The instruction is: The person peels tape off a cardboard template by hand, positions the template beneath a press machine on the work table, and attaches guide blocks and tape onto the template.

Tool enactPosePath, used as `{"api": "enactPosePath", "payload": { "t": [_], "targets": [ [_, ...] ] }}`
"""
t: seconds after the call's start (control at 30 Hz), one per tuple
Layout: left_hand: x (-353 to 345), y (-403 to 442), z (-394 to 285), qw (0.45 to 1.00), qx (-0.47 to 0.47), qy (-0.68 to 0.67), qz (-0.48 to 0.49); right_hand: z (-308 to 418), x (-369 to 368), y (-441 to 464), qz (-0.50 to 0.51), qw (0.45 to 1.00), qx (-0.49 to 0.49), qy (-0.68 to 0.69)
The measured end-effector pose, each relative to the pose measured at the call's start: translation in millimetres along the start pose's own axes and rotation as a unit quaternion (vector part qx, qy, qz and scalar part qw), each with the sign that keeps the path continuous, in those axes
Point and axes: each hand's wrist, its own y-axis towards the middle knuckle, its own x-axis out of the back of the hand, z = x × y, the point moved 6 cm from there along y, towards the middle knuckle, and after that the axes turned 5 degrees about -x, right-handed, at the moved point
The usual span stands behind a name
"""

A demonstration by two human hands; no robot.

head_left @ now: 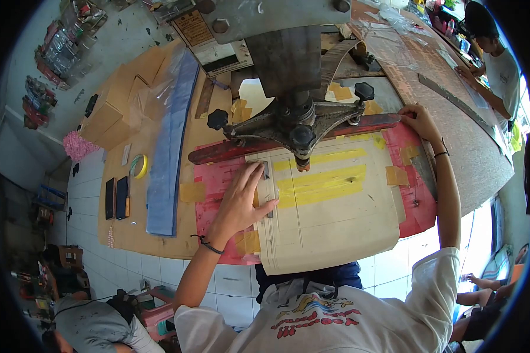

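My left hand (244, 197) lies with its fingers apart on the left part of a cream sheet (335, 229), next to a thin metal strip (270, 213). Yellow tape bands (324, 185) cross the sheet, and pencil lines run over it. Beneath it is a red board (418, 209). The fingers of my right hand (421, 122) are bent at the right end of a long red bar (218, 152); whether they grip it cannot be made out. A dark metal machine head (300, 126) with black knobs stands over the sheet, its tip above the tape.
Left of the board lie a blue plastic sheet (169, 159), a yellow tape roll (139, 166), two phones (122, 197) and a cardboard box (115, 109). A person (494, 65) works at the far right table. Another person (103, 323) bends at lower left.
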Motion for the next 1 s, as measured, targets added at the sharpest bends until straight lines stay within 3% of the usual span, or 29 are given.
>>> {"api": "enactPosePath", "payload": {
  "t": [0.63, 0.73, 1.0],
  "targets": [
    [3, -4, 0, 0.999, -0.003, 0.016, 0.032, 1, 0, 0, -0.025, 0.999, 0.035, 0.01],
    [12, -23, 1, 0.996, 0.039, 0.038, 0.068, 5, 2, -3, -0.003, 1.0, -0.001, 0.017],
    [40, -102, 14, 0.975, 0.178, 0.131, -0.018, -7, -2, 2, -0.004, 1.0, 0.019, 0.011]
  ]
}}
